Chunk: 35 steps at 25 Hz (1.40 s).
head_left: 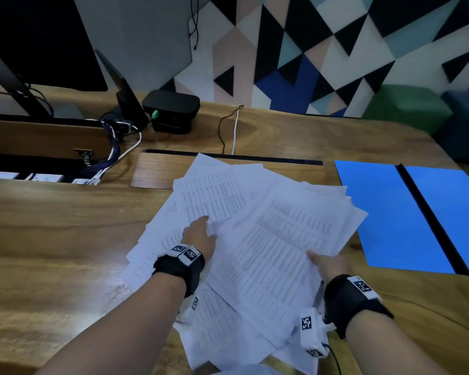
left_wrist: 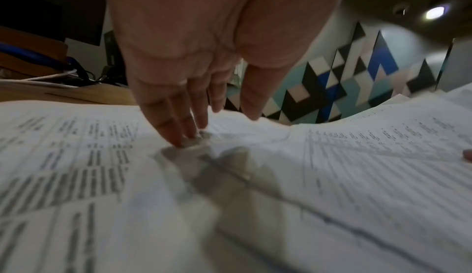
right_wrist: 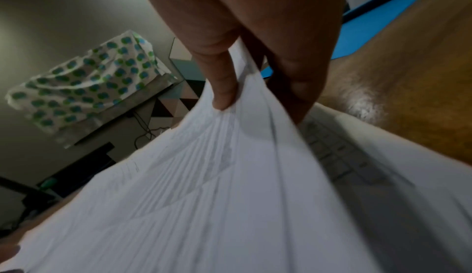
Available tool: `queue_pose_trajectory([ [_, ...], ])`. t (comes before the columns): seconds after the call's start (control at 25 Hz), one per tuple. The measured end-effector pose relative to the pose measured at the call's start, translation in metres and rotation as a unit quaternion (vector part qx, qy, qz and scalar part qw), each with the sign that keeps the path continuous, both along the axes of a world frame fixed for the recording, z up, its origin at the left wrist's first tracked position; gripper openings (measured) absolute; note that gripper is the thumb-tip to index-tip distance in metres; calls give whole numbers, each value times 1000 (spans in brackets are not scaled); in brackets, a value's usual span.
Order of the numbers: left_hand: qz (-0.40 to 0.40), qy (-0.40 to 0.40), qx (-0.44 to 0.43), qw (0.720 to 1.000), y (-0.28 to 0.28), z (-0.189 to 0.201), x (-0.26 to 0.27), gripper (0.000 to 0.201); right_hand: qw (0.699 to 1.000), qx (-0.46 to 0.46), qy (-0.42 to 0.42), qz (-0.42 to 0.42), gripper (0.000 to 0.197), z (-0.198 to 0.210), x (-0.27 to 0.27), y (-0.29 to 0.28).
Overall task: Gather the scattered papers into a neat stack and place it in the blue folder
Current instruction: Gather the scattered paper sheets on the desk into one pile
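Observation:
A loose fan of white printed papers (head_left: 255,226) lies in the middle of the wooden desk (head_left: 52,239). My left hand (head_left: 199,234) rests on the left sheets with straight fingers; in the left wrist view its fingertips (left_wrist: 178,142) press the papers (left_wrist: 357,176). My right hand (head_left: 326,262) pinches a raised bundle at its right edge. In the right wrist view the thumb lies on top and the fingers (right_wrist: 296,87) underneath the papers (right_wrist: 230,176). The blue folder (head_left: 385,212) lies open and flat to the right, a corner of the folder (right_wrist: 367,25) showing beyond my right hand.
A black box (head_left: 171,109) and thin cables (head_left: 234,131) sit at the back of the desk. An open cable tray with sockets (head_left: 38,177) is at the far left. Bare wood lies to the left of the papers and in front of the folder.

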<state>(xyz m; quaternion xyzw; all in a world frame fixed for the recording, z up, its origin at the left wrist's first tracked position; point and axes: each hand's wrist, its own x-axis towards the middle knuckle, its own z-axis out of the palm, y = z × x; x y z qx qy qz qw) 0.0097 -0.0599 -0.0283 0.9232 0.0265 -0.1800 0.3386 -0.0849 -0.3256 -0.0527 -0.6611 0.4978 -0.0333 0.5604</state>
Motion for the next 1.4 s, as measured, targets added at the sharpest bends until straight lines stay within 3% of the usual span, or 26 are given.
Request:
queue_pose_trajectory([
  [0.16, -80, 43, 61, 994, -9, -1, 2, 44, 997, -75, 23, 6, 42, 8, 8, 14],
  [0.36, -91, 78, -7, 993, -13, -4, -20, 33, 997, -30, -47, 44, 47, 10, 2, 19],
  [0.48, 20, 48, -34, 998, 0, -2, -23, 28, 988, -43, -130, 74, 50, 34, 2, 19],
  [0.6, 175, 17, -54, 983, 26, -10, -18, 47, 976, -35, -155, 148, 38, 50, 30, 26],
  [0.68, 246, 66, -197, 947, 34, -15, -17, 52, 972, -70, -101, 198, 38, 42, 57, 39],
  [0.76, 272, 113, -283, 913, 37, -17, -21, 43, 953, -127, 15, 275, 54, 33, 74, 60],
  [0.8, 249, 119, -278, 920, 38, -16, -22, 32, 940, -140, 60, 305, 62, 28, 77, 71],
  [0.88, 184, 116, -259, 941, 40, -21, -24, 20, 938, -106, 48, 326, 70, 20, 77, 87],
  [1.0, 173, 115, -206, 956, 49, -23, -25, 34, 956, -65, -18, 284, 73, 24, 72, 89],
  [1.16, 272, 74, -33, 959, 79, -22, -32, 57, 948, -176, 36, 263, 32, 33, 64, 50],
  [1.28, 276, 64, -65, 957, 80, -21, -35, 66, 921, -265, 128, 254, 25, 25, 50, 19],
  [1.4, 297, 53, -141, 943, 71, -20, -39, 68, 942, -192, 82, 262, 34, 13, 45, 9],
])
